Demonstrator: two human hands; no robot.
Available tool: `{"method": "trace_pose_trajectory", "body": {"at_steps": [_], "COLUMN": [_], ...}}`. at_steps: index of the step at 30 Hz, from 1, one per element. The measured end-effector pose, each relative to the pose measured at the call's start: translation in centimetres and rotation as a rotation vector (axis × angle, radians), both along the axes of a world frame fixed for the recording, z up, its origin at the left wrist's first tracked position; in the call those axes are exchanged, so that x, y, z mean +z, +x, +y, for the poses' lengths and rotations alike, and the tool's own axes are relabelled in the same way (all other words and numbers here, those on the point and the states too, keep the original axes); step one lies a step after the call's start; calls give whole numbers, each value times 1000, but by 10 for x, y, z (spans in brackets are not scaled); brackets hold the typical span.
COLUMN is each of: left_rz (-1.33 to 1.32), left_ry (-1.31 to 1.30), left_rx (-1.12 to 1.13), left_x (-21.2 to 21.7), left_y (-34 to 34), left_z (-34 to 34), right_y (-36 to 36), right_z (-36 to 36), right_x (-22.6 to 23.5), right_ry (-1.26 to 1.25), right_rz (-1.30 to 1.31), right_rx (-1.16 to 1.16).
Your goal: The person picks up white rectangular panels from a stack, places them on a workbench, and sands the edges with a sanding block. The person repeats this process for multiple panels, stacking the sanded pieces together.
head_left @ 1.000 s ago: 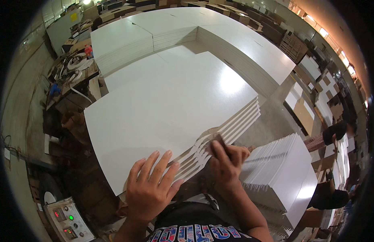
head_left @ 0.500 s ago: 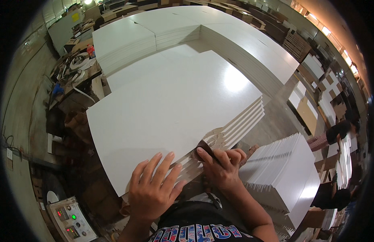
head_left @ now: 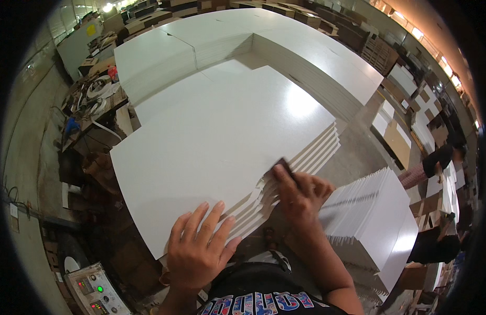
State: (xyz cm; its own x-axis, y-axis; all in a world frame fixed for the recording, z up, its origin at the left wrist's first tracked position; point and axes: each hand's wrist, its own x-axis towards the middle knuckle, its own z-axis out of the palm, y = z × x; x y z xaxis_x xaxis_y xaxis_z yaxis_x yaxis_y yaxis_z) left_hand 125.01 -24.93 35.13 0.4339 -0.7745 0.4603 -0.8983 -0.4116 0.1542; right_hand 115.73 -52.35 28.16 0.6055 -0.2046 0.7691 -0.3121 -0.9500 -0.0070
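A large white panel (head_left: 211,136) lies on top of a stack of similar panels, whose edges step out along the near right side. My left hand (head_left: 196,247) rests flat on the panel's near edge, fingers spread. My right hand (head_left: 301,199) is closed on a small dark brown flat piece, like a sanding block (head_left: 285,167), at the stepped edge. Beside it the panel edges (head_left: 261,191) show a curved, uneven notch, partly covered by that hand. Fingers hide much of the block, so its exact kind is unclear.
Taller stacks of white panels (head_left: 316,63) stand behind. To the right, many panels stand on edge in a pile (head_left: 369,220). A control box (head_left: 98,289) with lit displays is at lower left, a cluttered bench (head_left: 98,100) at far left. A co-worker (head_left: 434,163) is at right.
My right hand has moved with the dark block away from me and to the right along the stepped edge. My left hand stays nearly in place. The view has shifted slightly.
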Motion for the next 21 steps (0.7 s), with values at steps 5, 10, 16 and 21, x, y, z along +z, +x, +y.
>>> {"method": "trace_pose_trajectory", "body": {"at_steps": [5,10,16,21], "left_rz": [8,1,28,54], "left_ry": [-10,40,52,63], "left_rx": [20,30,40,35], "left_x": [0,4,6,3], "left_y": [-2,-2,0,2], "left_z": [3,-1,-2,-3], "right_y": [-6,7,0,-2], "right_z": [-20,22,6,16], "right_x": [4,2,4,-7], "right_ry": [116,160,135,124], "right_rz": [-145,41,-1,64], "right_rx": [-64,172,73,266]}}
